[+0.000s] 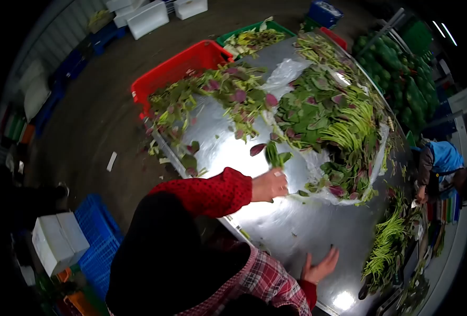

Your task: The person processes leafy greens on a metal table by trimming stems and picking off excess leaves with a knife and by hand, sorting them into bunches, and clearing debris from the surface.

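My left hand point(269, 185), in a red dotted sleeve, is closed around a small bunch of green leaves point(275, 157) above the metal table point(254, 210). Beside it on the right, a large pile of leafy greens point(310, 110) with purple undersides and pale green stems lies on clear plastic point(318, 163). My right hand point(320, 266) is over the table nearer the bottom of the view, its fingers apart and nothing in it. A single purple leaf point(257, 150) lies just left of the held bunch.
Loose greens point(239, 87) spread along the table's far left edge beside a red crate point(175, 66). A green crate point(254, 37) holds trimmings. More stems point(386, 237) lie at the right. A co-worker in a blue vest point(444, 158) stands beyond. Blue crates point(99, 231) and a white box point(60, 242) are lower left.
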A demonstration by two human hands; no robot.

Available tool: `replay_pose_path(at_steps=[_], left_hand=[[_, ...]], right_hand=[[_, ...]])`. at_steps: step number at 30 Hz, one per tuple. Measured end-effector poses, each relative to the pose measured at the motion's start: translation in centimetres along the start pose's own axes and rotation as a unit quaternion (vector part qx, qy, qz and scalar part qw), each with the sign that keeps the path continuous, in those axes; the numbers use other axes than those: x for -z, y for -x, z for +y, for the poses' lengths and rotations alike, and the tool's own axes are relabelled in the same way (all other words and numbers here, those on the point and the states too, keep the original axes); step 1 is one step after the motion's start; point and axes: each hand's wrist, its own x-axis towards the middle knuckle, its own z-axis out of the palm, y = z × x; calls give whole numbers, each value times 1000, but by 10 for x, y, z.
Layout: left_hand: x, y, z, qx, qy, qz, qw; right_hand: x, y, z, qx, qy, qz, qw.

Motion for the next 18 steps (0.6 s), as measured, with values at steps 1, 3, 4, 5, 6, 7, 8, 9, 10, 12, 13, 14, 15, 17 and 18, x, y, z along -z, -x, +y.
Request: replay_pose_path(at_steps=[1,3,4,5,6,7,8,9,10,12,13,14,15,17,18], left_hand=[[-5,-3,22,-18,29,4,999],[0,-13,66,-11,112,-27,993],[-3,-14,81,-17,107,0,994],[-3,-13,92,-22,99,26,994],[17,-15,99,-18,50,84,995],[16,-3,101,49,32,74,996],[26,12,104,173,64,-4,983],[37,27,107,296,92,-78,948],[33,45,104,392,120,-192,892],[27,82,95,396,100,-297,863],[23,98,91,384,61,-343,855],[33,100,89,408,55,-325,851],[46,101,80,426,50,-308,849],[48,132,40,468,-62,-316,823],[73,134,32,490,-67,-310,812]], right_hand=[[9,-32,-44,45,-68,-1,997],[13,-67,-95,219,-3,-16,976],[7,-68,-93,230,-6,-17,973],[-9,-68,-88,144,-76,-170,972],[-25,-66,-82,54,-139,-321,935],[-35,-62,-70,69,-141,-328,932],[-46,-53,-52,26,-268,-251,930],[-62,-44,-34,-19,-394,-172,903],[-99,-33,4,-64,-445,-185,874],[-122,-26,20,-229,-571,-254,747],[-105,-25,13,-354,-618,-306,632],[-104,-24,20,-353,-611,-312,637],[-105,-26,23,-354,-605,-310,642],[-97,-27,25,-391,-601,-297,632],[-77,-27,18,-367,-569,-298,673]])
